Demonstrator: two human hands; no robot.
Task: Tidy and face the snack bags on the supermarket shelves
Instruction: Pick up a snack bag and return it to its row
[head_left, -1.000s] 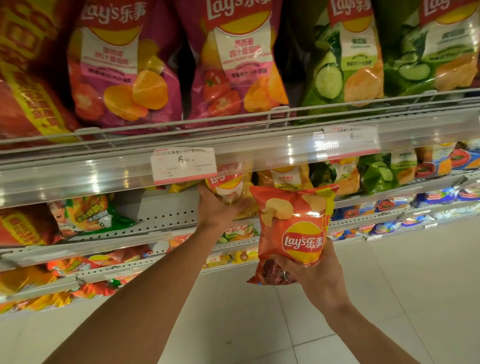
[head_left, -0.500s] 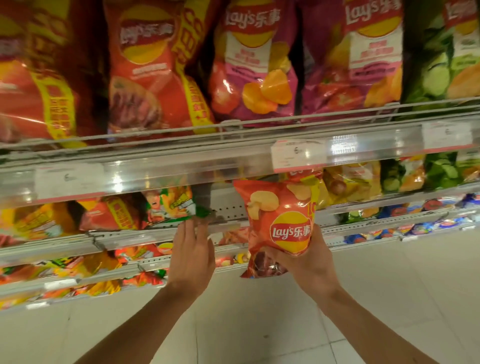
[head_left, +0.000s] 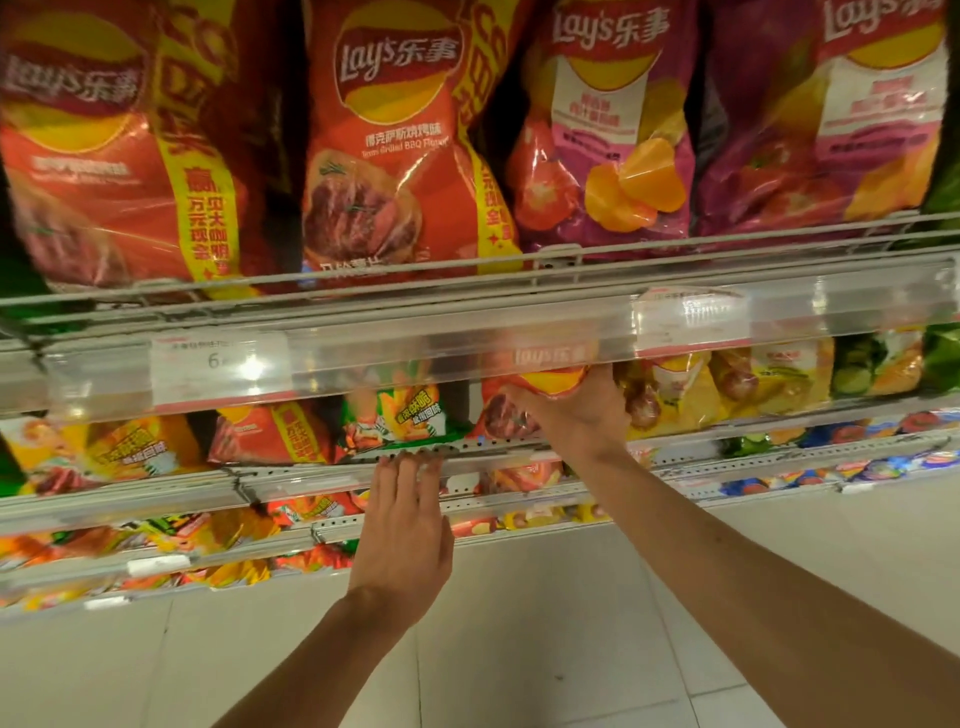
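My right hand (head_left: 576, 410) grips a small red Lay's bag (head_left: 524, 395) from below and holds it upright inside the second shelf, its top half hidden behind the clear price rail (head_left: 415, 353). My left hand (head_left: 405, 530) lies flat with straight fingers, the fingertips resting on the perforated front edge of that shelf (head_left: 467, 452), just left of the bag. A green-and-orange bag (head_left: 405, 415) and another red bag (head_left: 270, 431) stand to the left on the same shelf.
Large red Lay's bags (head_left: 384, 145) and purple tomato bags (head_left: 608, 130) fill the top shelf behind a wire rail. Yellow and green bags (head_left: 769, 374) stand right of my right hand. Lower shelves hold more snack bags. Pale tiled floor (head_left: 519, 649) lies below.
My right hand has lifted the small red bag up and pushed it into the second shelf, behind the price rail. My left hand has stayed on the shelf edge. The view has shifted left.
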